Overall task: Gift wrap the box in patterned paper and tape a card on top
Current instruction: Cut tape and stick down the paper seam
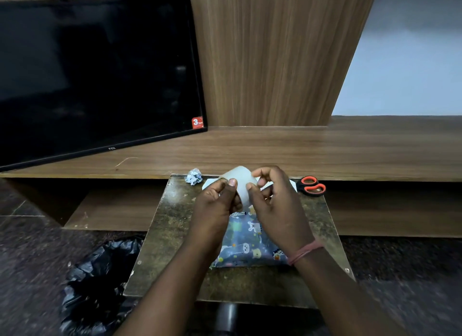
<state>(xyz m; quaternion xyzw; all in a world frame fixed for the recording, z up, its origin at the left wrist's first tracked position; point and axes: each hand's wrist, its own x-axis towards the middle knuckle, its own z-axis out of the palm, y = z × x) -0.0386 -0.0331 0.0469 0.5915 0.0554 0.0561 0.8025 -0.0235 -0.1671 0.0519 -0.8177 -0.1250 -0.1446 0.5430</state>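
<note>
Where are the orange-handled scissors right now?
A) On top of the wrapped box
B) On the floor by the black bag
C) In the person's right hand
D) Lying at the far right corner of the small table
D: the scissors lie untouched on the small table, at its far right corner.

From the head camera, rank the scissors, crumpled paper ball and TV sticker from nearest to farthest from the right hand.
1. Scissors, just right of the right hand.
2. Crumpled paper ball, beyond the left hand.
3. TV sticker, far back left.
</note>
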